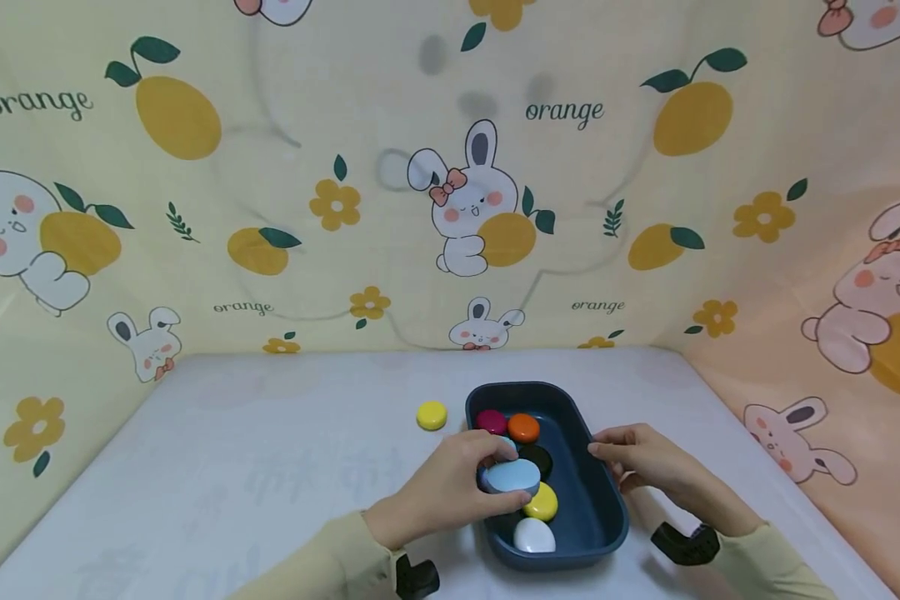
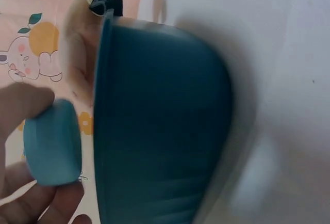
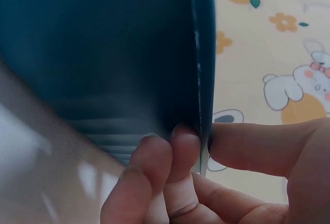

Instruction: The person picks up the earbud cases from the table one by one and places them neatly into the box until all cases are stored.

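Note:
My left hand (image 1: pixel 446 487) pinches a thick light blue disc (image 1: pixel 513 477) between thumb and fingers, over the left side of a dark blue tray (image 1: pixel 573 508). In the left wrist view the disc (image 2: pixel 54 144) is held above the level of the tray's rim. My right hand (image 1: pixel 660 467) grips the tray's right rim, thumb inside and fingers curled against the outer wall. Inside the tray lie a magenta disc (image 1: pixel 491 422), an orange disc (image 1: pixel 524 427), a black disc (image 1: pixel 537 460), a yellow disc (image 1: pixel 543 502) and a white disc (image 1: pixel 534 536). The left hand partly hides other pieces.
A second yellow disc (image 1: pixel 432 415) lies on the white tabletop (image 1: pixel 270 450), just left of the tray's far corner. Patterned cloth (image 1: pixel 390 100) with rabbits and oranges hangs behind the table and along both sides.

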Demonstrator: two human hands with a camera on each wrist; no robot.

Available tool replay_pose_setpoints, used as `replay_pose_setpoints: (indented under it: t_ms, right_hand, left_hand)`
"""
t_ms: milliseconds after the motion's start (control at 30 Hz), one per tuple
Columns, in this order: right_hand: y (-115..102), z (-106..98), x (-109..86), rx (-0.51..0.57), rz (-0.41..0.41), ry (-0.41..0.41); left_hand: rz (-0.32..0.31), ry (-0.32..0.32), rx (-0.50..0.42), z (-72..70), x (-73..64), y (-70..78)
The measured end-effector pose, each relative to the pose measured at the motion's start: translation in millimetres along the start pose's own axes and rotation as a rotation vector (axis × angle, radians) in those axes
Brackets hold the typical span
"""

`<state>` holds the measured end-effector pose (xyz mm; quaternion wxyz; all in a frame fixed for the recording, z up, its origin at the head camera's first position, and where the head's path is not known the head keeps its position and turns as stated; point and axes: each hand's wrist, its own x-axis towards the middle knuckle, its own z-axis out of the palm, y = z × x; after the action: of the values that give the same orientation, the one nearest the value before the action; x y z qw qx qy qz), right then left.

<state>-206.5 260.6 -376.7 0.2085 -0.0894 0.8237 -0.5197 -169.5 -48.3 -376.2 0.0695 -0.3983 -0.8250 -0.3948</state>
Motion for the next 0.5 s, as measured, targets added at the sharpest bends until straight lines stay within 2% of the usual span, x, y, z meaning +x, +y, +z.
replay_pose_setpoints:
  t_ms: [133, 233, 400, 500]
  right_hand:
    - [0.6, 1.0, 0.7, -0.014, -0.002, 0.008]
    - [0.6, 1.3, 1.1, -0.016, 0.003, 0.013]
    - [0.6, 1.1, 0.9, -0.004, 0.0, 0.013]
    - [0.9, 0.8, 0.7, 0.004, 0.0, 0.016]
  left_hand:
    - [0.024, -0.073, 0.028, 2.8, 2.4, -0.6]
    - [0.016, -0.107, 0.042, 4.4, 3.5, -1.6]
    - [0.009, -0.138, 0.06, 5.8, 4.2, -2.9]
    - [0.016, -0.135, 0.099, 5.5, 3.9, -4.2]
